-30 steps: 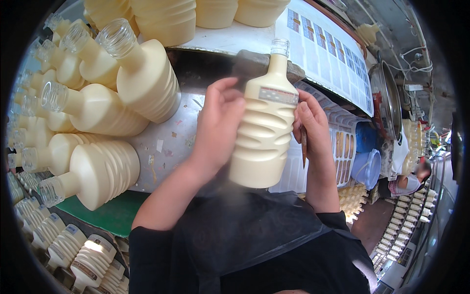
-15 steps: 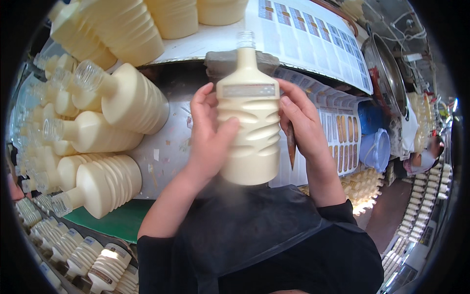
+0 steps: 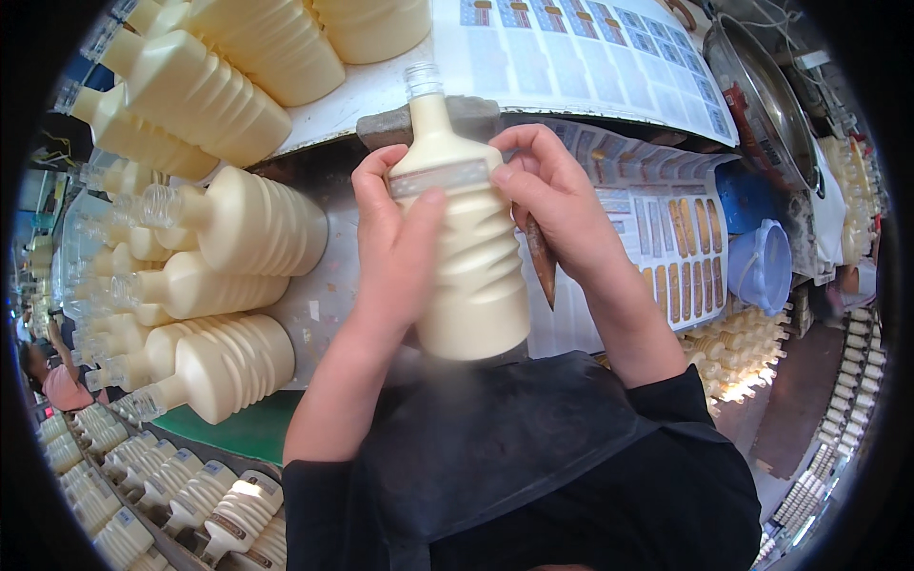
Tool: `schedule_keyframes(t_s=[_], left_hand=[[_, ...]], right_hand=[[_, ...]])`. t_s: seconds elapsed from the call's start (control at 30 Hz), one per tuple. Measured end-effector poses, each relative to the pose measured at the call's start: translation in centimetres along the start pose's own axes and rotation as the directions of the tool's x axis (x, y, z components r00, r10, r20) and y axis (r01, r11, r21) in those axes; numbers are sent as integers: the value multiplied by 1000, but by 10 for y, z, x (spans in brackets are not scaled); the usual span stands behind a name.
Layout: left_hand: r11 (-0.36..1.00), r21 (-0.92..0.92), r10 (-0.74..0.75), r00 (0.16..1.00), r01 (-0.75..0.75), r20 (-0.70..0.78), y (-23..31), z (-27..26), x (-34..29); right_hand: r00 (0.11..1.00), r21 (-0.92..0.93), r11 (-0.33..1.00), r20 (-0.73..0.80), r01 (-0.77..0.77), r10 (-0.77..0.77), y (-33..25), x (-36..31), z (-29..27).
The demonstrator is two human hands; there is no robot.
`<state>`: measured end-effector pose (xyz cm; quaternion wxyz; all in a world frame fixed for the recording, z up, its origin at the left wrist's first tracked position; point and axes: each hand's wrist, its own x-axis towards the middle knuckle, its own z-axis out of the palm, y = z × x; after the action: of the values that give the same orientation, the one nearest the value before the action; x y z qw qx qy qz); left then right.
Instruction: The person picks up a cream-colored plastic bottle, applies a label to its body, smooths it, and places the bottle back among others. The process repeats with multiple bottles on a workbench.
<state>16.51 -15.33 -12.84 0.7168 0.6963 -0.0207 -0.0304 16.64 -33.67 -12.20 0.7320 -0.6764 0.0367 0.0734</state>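
A cream bottle (image 3: 473, 305) with a clear threaded neck and wavy ridges stands tilted in front of my apron, its neck pointing away and slightly left. Across its shoulder runs a narrow silvery label (image 3: 440, 178). My left hand (image 3: 392, 228) wraps round the bottle's left side, the thumb on the front just below the label. At the label's right end, my right hand (image 3: 545, 186) has its thumb on the bottle with the index finger bent. A pointed brown stick (image 3: 541, 262), seemingly wooden, juts down from under the right hand's curled fingers.
Several cream bottles (image 3: 262, 219) lie piled at left; others stand on the white table (image 3: 324, 119) behind. Label sheets (image 3: 562, 71) cover the back right, with more (image 3: 681, 247) beside my right arm. A blue bucket (image 3: 762, 262) and metal pan (image 3: 766, 105) are at right.
The view has swung, so the surroundings sit differently. The bottle now leans more to the left. My right thumb and index finger have moved onto the label's right end.
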Motion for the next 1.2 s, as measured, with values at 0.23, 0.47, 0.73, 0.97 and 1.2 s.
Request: schedule_keyframes(t_s=[0.23, 0.47, 0.73, 0.97, 1.2], left_hand=[[999, 50, 19, 1000, -18, -5, -5, -1, 3], [991, -133, -26, 999, 30, 33, -5, 0, 2], [956, -277, -82, 995, 97, 63, -3, 3, 1], [962, -251, -98, 994, 106, 45, 6, 4, 0], [978, -188, -81, 996, 88, 47, 4, 4, 2]], right_hand=[[992, -159, 985, -95, 72, -87, 2, 5, 10], [999, 103, 995, -28, 20, -17, -2, 1, 4], [998, 78, 996, 41, 49, -52, -8, -3, -1], [992, -157, 983, -76, 90, -103, -6, 4, 6], [989, -185, 980, -105, 79, -100, -2, 5, 7]])
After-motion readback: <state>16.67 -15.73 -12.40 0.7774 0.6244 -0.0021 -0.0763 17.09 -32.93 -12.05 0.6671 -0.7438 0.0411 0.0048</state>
